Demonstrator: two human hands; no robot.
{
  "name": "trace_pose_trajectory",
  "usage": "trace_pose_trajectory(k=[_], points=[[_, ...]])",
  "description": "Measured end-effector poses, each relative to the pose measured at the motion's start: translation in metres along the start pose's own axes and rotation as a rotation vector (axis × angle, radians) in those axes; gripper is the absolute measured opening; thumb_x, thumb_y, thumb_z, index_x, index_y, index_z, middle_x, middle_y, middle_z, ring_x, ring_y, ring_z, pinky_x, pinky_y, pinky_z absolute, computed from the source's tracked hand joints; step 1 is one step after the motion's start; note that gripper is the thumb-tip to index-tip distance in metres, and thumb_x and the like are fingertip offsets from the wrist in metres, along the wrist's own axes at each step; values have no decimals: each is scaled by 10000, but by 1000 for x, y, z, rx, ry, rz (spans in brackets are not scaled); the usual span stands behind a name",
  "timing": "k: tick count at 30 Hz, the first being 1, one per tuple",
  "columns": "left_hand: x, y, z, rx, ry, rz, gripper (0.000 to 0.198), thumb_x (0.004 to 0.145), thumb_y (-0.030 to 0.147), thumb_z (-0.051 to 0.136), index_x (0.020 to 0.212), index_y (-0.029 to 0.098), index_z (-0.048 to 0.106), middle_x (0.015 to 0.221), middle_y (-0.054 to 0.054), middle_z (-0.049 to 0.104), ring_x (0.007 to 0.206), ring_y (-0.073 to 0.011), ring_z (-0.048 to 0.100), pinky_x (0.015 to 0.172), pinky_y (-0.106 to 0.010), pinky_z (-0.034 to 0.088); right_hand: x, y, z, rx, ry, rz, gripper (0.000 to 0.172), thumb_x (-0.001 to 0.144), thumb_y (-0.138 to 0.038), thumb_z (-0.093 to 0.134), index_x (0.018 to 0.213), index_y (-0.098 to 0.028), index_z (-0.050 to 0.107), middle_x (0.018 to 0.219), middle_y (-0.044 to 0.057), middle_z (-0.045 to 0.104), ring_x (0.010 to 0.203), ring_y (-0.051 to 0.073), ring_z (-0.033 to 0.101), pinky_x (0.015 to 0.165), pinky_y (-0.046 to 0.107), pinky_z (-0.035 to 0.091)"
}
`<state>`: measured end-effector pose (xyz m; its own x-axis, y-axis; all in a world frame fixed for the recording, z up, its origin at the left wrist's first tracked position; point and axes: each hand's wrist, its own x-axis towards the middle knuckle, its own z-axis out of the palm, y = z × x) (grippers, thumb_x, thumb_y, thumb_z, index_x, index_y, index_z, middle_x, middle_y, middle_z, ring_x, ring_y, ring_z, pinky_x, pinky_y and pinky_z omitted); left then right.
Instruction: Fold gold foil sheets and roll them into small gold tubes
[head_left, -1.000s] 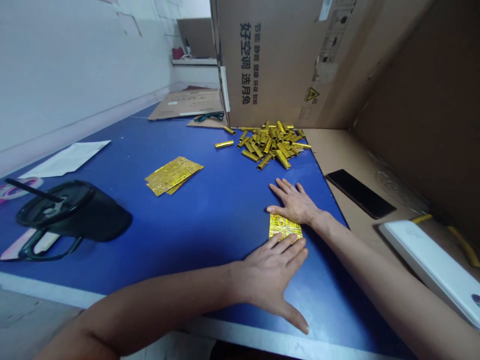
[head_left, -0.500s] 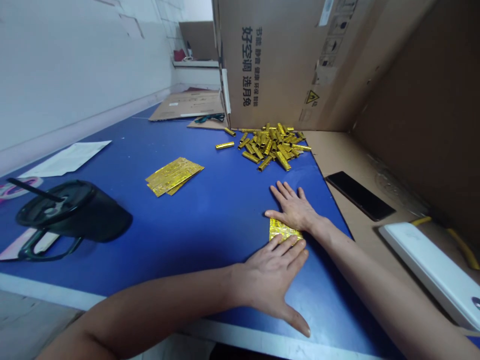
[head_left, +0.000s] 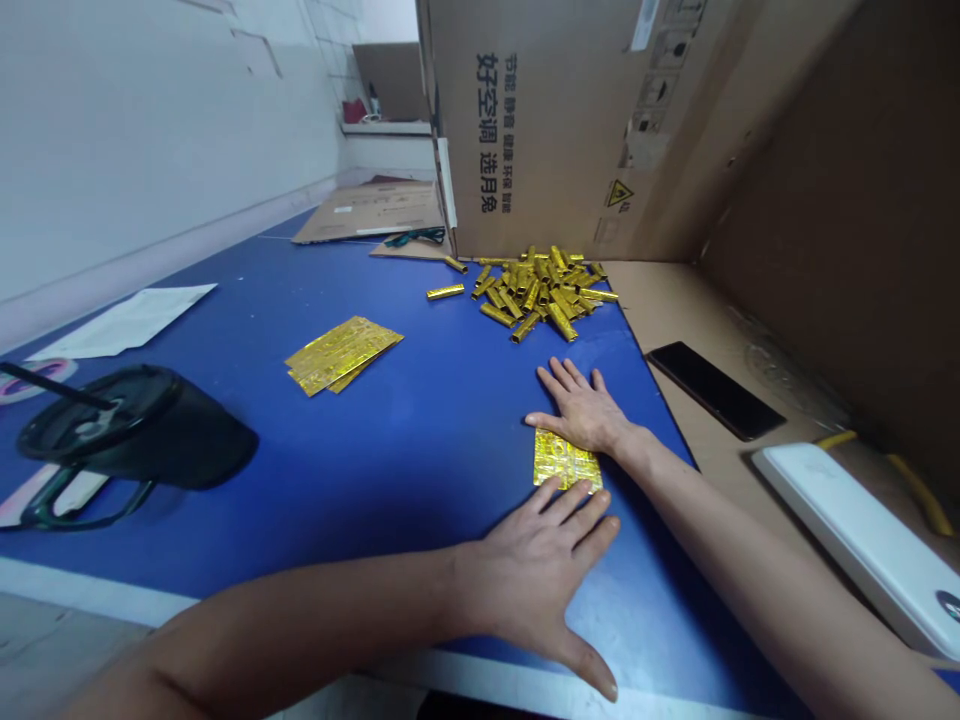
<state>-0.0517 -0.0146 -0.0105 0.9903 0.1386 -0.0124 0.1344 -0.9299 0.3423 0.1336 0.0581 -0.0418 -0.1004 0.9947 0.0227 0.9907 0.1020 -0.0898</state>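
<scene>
A shiny gold foil sheet (head_left: 564, 462) lies flat on the blue table (head_left: 420, 440). My right hand (head_left: 585, 408) is spread palm down over its far edge, thumb pointing left. My left hand (head_left: 546, 560) has its fingers stretched out, with the fingertips at the sheet's near edge and the thumb apart. Beyond my right hand lies a heap of small gold foil tubes (head_left: 541, 290), with a single gold tube (head_left: 445, 292) at its left. A few flat gold sheets (head_left: 341, 355) are stacked, slightly fanned, to the left.
A dark lidded mug (head_left: 150, 430) with a straw stands at left, near a white paper (head_left: 124, 322). At right, a phone (head_left: 716, 390) and a white oblong device (head_left: 855, 540) lie on cardboard. A large carton (head_left: 562, 130) rises behind the tubes.
My left hand has slid slightly toward me, uncovering more of the gold sheet. My right hand stays spread on the far edge. The view has shifted a little.
</scene>
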Motion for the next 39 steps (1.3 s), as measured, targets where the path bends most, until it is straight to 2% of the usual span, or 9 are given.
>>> trace_pose_trajectory(k=[5, 10, 14, 16, 18, 20, 27, 32, 39], points=[[1, 2, 0, -5, 10, -10, 951, 655, 723, 379, 1328, 76, 194, 1408, -159, 156, 1297, -291, 56, 1040, -419, 35, -1, -2, -2, 3, 19, -3, 879, 695, -746, 203, 1357, -168, 208, 1425, 126, 168, 1295, 296, 99, 986, 554, 110], [1, 1, 4, -1, 23, -15, 949, 659, 717, 379, 1330, 77, 180, 1407, -169, 149, 1297, -291, 52, 1037, -429, 43, -3, -2, -3, 96, 162, 16, 812, 722, -691, 315, 1325, -148, 283, 1360, 136, 334, 1262, 281, 234, 998, 519, 141], [2, -1, 7, -17, 37, -12, 898, 685, 695, 372, 1325, 90, 197, 1402, -172, 164, 1296, -288, 69, 1035, -438, 53, -19, 7, -12, 400, 392, 139, 606, 781, -536, 410, 1249, -151, 392, 1239, 117, 491, 1117, 240, 454, 926, 410, 335], [4, -2, 8, -34, 54, -10, 859, 697, 681, 382, 1323, 118, 208, 1399, -165, 180, 1292, -290, 93, 1031, -447, 77, -36, 11, -20, 525, 437, 129, 387, 800, -444, 439, 1033, -161, 564, 1044, 87, 611, 974, 208, 546, 852, 343, 402], [5, -4, 9, -56, 87, -22, 851, 677, 680, 422, 1315, 150, 230, 1393, -161, 191, 1283, -306, 119, 1020, -464, 117, -56, 12, -27, 577, 335, 97, 267, 809, -383, 445, 784, -177, 612, 792, 50, 643, 773, 181, 586, 724, 307, 448], [7, -5, 7, -95, 134, -58, 838, 646, 666, 483, 1287, 165, 282, 1374, -162, 218, 1265, -321, 163, 1002, -468, 183, -73, 9, -31, 569, 249, 34, 238, 816, -335, 450, 698, -184, 592, 713, 28, 621, 709, 164, 569, 686, 297, 442], [13, -19, -8, -212, 275, -228, 357, 790, 306, 500, 1099, 136, 450, 1078, -88, 519, 1036, -197, 463, 893, -337, 380, -95, 3, -35, 382, 13, -186, 160, 812, -305, 492, 802, -230, 634, 880, 24, 614, 818, 172, 546, 779, 341, 415], [16, -36, -11, -29, 228, -154, 179, 800, 225, 496, 948, 155, 566, 959, -47, 570, 962, -185, 484, 898, -329, 366, -100, 1, -38, 209, -6, -204, 144, 777, -297, 538, 879, -248, 627, 922, 42, 585, 859, 195, 533, 774, 360, 422], [18, -45, -7, 41, 255, -155, 174, 785, 223, 521, 940, 184, 588, 967, -42, 534, 974, -183, 450, 880, -310, 384, -103, -12, -38, 91, 59, -214, 151, 779, -208, 514, 857, -239, 640, 837, 56, 560, 778, 183, 526, 715, 339, 433]])
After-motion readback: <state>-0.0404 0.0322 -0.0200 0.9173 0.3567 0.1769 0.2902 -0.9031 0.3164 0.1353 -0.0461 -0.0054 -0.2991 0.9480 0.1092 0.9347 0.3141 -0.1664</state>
